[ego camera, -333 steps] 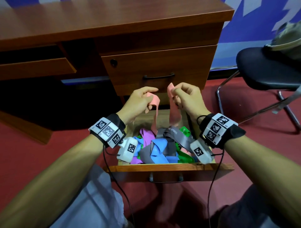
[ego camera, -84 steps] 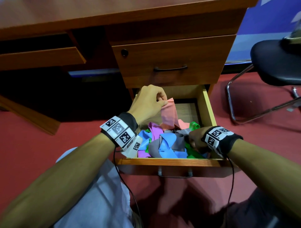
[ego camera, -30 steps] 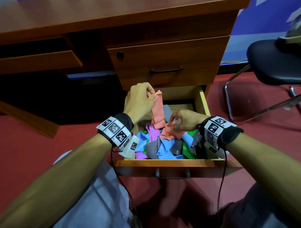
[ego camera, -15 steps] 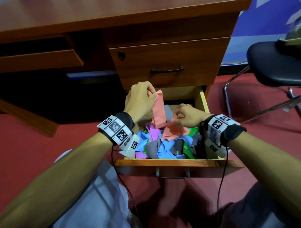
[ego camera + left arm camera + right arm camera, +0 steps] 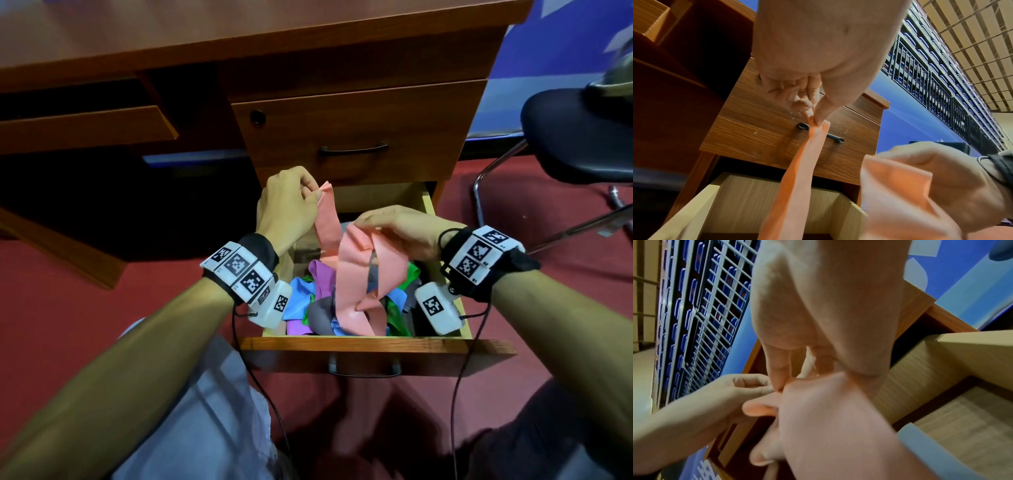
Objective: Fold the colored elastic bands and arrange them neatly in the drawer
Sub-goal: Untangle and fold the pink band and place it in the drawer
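A long pink elastic band (image 5: 354,270) hangs in loops over the open wooden drawer (image 5: 370,344). My left hand (image 5: 291,202) pinches one end of the pink band (image 5: 813,138) between thumb and finger, up near the closed upper drawer. To its right, my right hand (image 5: 394,228) grips a bunched part of the pink band (image 5: 828,418) above the drawer. Blue, purple, grey and green bands (image 5: 311,301) lie tangled in the drawer's front half. The drawer's rear floor (image 5: 966,421) is bare wood.
A closed upper drawer (image 5: 356,130) with a black handle (image 5: 352,149) sits just above the hands. A black chair (image 5: 579,137) with metal legs stands to the right on the red carpet (image 5: 68,308). The desk's knee space opens dark at the left.
My right hand has risen out of the drawer, lifting more of the pink band clear of the pile. My left hand has kept its pinch on the band's end, nearly still.
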The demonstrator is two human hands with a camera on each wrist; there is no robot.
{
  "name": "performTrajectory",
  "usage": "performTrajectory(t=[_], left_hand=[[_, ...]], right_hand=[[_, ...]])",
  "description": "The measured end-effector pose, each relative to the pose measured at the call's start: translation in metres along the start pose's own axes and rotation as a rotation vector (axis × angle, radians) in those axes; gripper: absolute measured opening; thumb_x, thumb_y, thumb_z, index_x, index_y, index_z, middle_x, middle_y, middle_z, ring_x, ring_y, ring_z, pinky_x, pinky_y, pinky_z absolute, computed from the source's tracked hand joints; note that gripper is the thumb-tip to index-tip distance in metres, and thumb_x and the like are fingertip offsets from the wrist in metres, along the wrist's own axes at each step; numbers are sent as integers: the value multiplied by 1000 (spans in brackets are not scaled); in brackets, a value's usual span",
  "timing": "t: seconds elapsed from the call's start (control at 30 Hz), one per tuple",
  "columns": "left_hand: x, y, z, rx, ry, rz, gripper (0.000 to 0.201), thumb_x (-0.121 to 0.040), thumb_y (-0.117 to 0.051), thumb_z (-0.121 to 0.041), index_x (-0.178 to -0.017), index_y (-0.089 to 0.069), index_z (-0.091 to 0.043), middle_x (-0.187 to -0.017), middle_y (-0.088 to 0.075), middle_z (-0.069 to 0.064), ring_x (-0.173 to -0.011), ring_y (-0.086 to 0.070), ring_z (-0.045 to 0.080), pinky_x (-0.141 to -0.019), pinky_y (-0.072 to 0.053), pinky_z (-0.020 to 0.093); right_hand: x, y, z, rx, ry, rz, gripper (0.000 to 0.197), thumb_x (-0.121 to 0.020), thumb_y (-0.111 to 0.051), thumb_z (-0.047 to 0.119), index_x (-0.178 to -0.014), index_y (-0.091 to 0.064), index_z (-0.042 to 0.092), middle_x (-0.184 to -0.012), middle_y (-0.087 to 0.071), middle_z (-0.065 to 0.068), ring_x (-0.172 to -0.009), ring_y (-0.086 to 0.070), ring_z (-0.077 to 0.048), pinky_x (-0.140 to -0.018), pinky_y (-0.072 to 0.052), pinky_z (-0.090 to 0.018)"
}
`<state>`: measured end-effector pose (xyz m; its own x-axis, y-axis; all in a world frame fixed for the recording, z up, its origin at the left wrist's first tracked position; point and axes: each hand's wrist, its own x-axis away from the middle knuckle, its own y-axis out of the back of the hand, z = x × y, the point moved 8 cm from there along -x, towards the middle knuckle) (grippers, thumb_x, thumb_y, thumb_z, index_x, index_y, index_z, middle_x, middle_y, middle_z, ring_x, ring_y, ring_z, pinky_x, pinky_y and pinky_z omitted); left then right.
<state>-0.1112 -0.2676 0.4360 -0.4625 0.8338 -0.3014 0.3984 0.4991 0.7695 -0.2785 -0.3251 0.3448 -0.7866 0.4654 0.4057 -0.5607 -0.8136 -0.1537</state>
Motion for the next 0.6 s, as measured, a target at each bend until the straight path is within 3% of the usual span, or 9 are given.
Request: performTrajectory(t=[0.13,0.23,0.37,0.43,0.53,0.6], left_hand=[[0,-1,0,9,6,10,12,-89,-69,-22,-79,-66,-27,-83,-66,-10,-80,-65,15,-63,-53,30],[1,-2,-2,-4,-2,5,13,-90,-68,-19,-79,-66,-27,-80,-64,-11,-78,-65,14,-60,-52,30],[0,-2,0,-11,0,0,13,-90,-67,-20,-79,-66,-27,-81,-66,-11,-79,-65,13,-62,-55,31],[0,-1,1,-7,5,3,12,-89,-68,-22,-78,-66,-27,-82,-67,-9,-80,-66,15,-65,-56,33],[0,-1,0,-3,2,5,12,-89,-69,-22,-78,-66,-27,-82,-67,-9,-79,-66,14,-65,-57,34],[1,-2,-1,-5,-3,2,13,-89,-68,-20,-78,-66,-27,-82,-66,-9,-79,-66,13,-66,-58,36]], right_hand=[[-1,-1,-14,120,-58,52,32,-99,-59,16,-72,-74,20,-69,-67,2,-57,-61,-8,-51,-47,-19],[-1,-1,-15,106,-69,52,23,-101,-56,15,-84,-72,18,-78,-69,-2,-68,-64,-13,-56,-50,-25],[-4,6,-11,205,-36,-6,17,-98,-60,24,-90,-75,25,-83,-64,-6,-66,-55,-16,-57,-35,-28],[-4,12,-6,357,16,-72,13,-96,-63,25,-94,-75,22,-80,-64,-10,-60,-48,-20,-56,-29,-30],[-2,20,4,631,91,-218,9,-88,-65,7,-91,-74,10,-78,-71,-9,-63,-59,-20,-58,-45,-33],[2,24,14,995,179,-344,8,-84,-63,14,-87,-71,15,-86,-71,-8,-71,-66,-21,-61,-54,-34]])
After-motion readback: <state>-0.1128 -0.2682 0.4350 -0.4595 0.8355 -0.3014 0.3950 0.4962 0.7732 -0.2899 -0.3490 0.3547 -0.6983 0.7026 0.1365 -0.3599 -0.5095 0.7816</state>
